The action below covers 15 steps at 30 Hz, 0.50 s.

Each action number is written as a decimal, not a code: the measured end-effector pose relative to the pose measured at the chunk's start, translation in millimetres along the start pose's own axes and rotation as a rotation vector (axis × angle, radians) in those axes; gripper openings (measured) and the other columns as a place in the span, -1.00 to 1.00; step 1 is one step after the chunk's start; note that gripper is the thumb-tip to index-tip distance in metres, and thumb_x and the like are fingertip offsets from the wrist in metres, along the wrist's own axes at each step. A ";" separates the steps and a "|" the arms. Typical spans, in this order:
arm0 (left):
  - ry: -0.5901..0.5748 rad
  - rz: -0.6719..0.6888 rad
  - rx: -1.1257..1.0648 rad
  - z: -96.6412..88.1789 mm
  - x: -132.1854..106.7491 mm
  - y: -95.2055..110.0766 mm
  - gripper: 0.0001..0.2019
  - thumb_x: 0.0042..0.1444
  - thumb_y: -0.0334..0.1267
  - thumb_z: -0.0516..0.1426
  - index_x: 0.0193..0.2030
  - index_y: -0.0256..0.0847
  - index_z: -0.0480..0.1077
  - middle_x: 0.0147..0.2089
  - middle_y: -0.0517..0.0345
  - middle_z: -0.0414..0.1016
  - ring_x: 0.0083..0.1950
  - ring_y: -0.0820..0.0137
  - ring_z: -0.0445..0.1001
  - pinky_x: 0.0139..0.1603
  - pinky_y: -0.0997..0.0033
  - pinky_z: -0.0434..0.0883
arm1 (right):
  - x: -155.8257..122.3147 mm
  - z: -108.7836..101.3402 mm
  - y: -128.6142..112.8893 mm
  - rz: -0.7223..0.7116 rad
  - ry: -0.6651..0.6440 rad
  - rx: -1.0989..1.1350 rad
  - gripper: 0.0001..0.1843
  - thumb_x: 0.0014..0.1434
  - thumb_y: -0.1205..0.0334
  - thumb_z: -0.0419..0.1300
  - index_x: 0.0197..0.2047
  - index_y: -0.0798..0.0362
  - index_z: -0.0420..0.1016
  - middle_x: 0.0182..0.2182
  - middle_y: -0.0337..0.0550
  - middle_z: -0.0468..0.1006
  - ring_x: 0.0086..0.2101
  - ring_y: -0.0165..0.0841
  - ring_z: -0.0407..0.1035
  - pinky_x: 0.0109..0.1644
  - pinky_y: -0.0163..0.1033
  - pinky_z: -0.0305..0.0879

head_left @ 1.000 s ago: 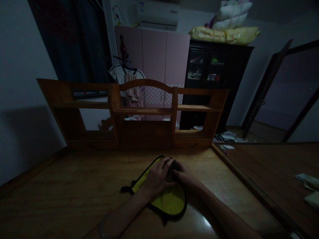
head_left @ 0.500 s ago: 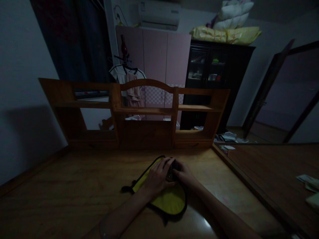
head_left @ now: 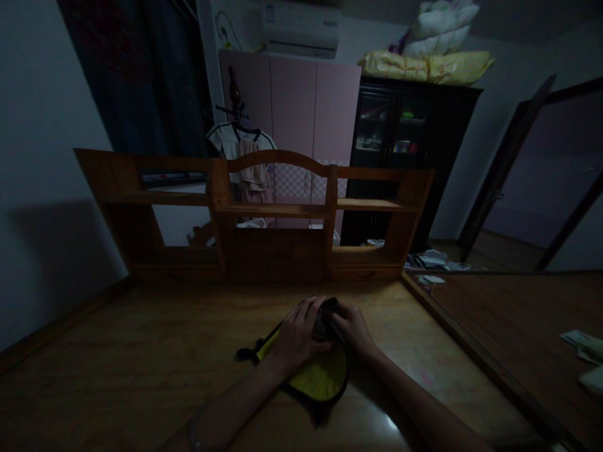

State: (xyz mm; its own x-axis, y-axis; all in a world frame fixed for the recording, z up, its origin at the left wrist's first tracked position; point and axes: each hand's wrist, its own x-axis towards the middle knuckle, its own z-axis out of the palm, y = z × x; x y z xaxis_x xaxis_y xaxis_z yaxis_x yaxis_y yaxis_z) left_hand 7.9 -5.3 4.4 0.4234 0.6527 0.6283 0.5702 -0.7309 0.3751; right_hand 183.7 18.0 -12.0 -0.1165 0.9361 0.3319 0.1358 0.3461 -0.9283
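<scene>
A yellow pouch-like piece with black edging (head_left: 325, 378) lies on the wooden desk (head_left: 155, 351), its far end covered by my hands. My left hand (head_left: 299, 329) rests across it, fingers curled around a small dark object with a slight shine (head_left: 323, 323); its kind is too dim to make out. Close against its right side, my right hand (head_left: 351, 326) has its fingers bent, pinching at the black edge, which stands up at the far end. A dark tab (head_left: 245, 355) sticks out at the yellow piece's left.
A wooden shelf unit (head_left: 273, 210) with drawers stands along the desk's back. To the right, past a raised wooden edge (head_left: 452, 333), is a brown surface with papers (head_left: 584, 345). A wall borders the left side.
The black edge at the far end has risen and bends up between my hands. My right hand has shifted slightly, and the yellow piece looks more bunched.
</scene>
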 end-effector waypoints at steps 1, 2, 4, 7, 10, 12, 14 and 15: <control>0.007 -0.007 -0.002 -0.4 0.0 0.0 -0.10 -0.11 -0.11 0.36 0.32 -0.02 -0.01 0.21 -0.02 0.25 0.18 0.10 0.33 0.19 0.04 0.30 | -0.3 -0.4 0.4 0.003 -0.004 -0.017 -0.71 0.10 0.08 0.21 -0.33 0.15 0.57 -0.44 -0.21 0.57 -0.41 -0.31 0.41 -0.35 -0.33 0.28; 0.014 -0.016 -0.004 -0.9 0.0 0.0 -0.12 -0.09 -0.10 0.35 0.32 -0.02 -0.01 0.21 -0.02 0.25 0.18 0.10 0.33 0.18 0.04 0.31 | -0.6 -0.7 0.7 0.010 -0.005 -0.035 -0.68 0.12 0.04 0.19 -0.36 0.16 0.56 -0.47 -0.22 0.55 -0.43 -0.32 0.40 -0.38 -0.34 0.26; 0.026 -0.038 -0.006 -2.0 0.1 0.2 -0.15 -0.06 -0.10 0.33 0.32 -0.02 0.00 0.21 -0.01 0.24 0.18 0.11 0.33 0.17 0.04 0.32 | -1.2 -0.9 0.8 0.022 0.008 -0.065 -0.62 0.15 -0.01 0.15 -0.41 0.17 0.54 -0.52 -0.23 0.52 -0.46 -0.33 0.37 -0.43 -0.36 0.22; 0.042 -0.067 -0.011 -3.2 0.5 0.6 -0.18 -0.04 -0.17 0.32 0.31 -0.01 0.00 0.22 0.01 0.23 0.21 0.13 0.31 0.19 0.05 0.32 | -1.3 0.1 0.2 0.010 0.027 -0.083 -0.58 0.19 -0.04 0.11 -0.39 0.17 0.53 -0.50 -0.22 0.51 -0.44 -0.33 0.37 -0.42 -0.35 0.22; 0.049 -0.099 -0.015 -2.5 1.2 0.4 -0.14 -0.09 -0.24 0.35 0.31 -0.01 0.00 0.23 0.04 0.22 0.22 0.14 0.29 0.20 0.07 0.32 | -0.2 1.3 0.0 0.002 0.027 -0.091 -0.59 0.18 -0.04 0.12 -0.37 0.17 0.54 -0.48 -0.19 0.52 -0.42 -0.31 0.38 -0.39 -0.34 0.24; 0.062 -0.118 -0.014 -1.2 1.5 -0.1 -0.11 -0.13 -0.26 0.37 0.30 0.00 0.01 0.23 0.06 0.23 0.21 0.14 0.30 0.18 0.08 0.33 | 0.4 1.8 -0.3 0.018 0.036 -0.081 -0.60 0.16 -0.03 0.14 -0.37 0.17 0.54 -0.46 -0.17 0.54 -0.41 -0.30 0.39 -0.37 -0.32 0.26; 0.081 -0.130 -0.012 0.1 1.8 -0.5 -0.11 -0.14 -0.26 0.37 0.30 0.01 0.02 0.22 0.06 0.24 0.20 0.15 0.31 0.17 0.08 0.34 | 0.4 2.0 -1.5 0.034 0.045 -0.065 -0.63 0.14 0.00 0.16 -0.34 0.17 0.55 -0.43 -0.15 0.56 -0.39 -0.28 0.40 -0.34 -0.31 0.28; 0.087 -0.134 -0.013 0.6 1.8 -0.7 -0.11 -0.14 -0.26 0.37 0.30 0.01 0.02 0.22 0.06 0.24 0.19 0.14 0.32 0.16 0.08 0.34 | 0.1 2.0 -2.5 0.038 0.048 -0.057 -0.64 0.13 0.01 0.16 -0.33 0.17 0.56 -0.43 -0.15 0.56 -0.39 -0.28 0.40 -0.33 -0.30 0.29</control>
State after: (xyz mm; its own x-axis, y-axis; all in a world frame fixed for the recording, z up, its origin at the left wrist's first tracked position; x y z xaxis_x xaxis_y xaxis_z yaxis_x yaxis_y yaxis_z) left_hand 8.7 -3.5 4.9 0.2810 0.7252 0.6286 0.6084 -0.6412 0.4677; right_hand 181.4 17.1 -10.0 -0.0631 0.9500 0.3059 0.1955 0.3123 -0.9297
